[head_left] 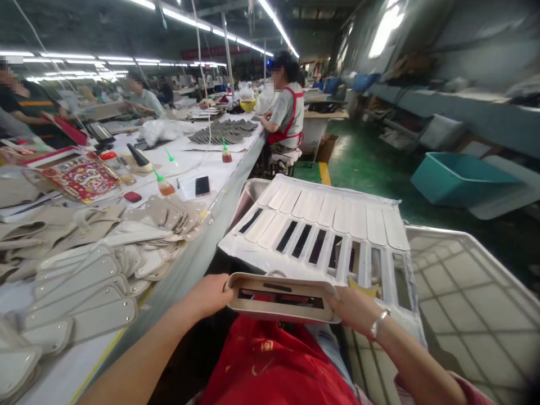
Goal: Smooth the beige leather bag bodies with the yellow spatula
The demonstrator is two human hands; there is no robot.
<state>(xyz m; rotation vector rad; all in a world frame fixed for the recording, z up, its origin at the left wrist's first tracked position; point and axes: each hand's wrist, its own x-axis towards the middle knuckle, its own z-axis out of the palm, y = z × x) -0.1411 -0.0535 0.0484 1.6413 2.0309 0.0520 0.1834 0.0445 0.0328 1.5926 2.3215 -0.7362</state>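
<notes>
My left hand (208,295) grips the left end of a beige cut-out leather piece (282,297) with rectangular slots, held flat over my red apron (270,363). At its right end my right hand (356,309), with a bracelet on the wrist, holds the same piece. Just beyond it lies a white board (320,225) carrying rows of pale narrow strips, some slots dark and bare. The board rests over a white plastic crate (472,292).
A long worktable (147,315) on my left holds stacks of beige leather pieces (80,281), glue bottles (164,184), a phone (202,185) and a printed red box (80,177). Other workers sit farther along. A teal bin (455,179) stands on the green floor.
</notes>
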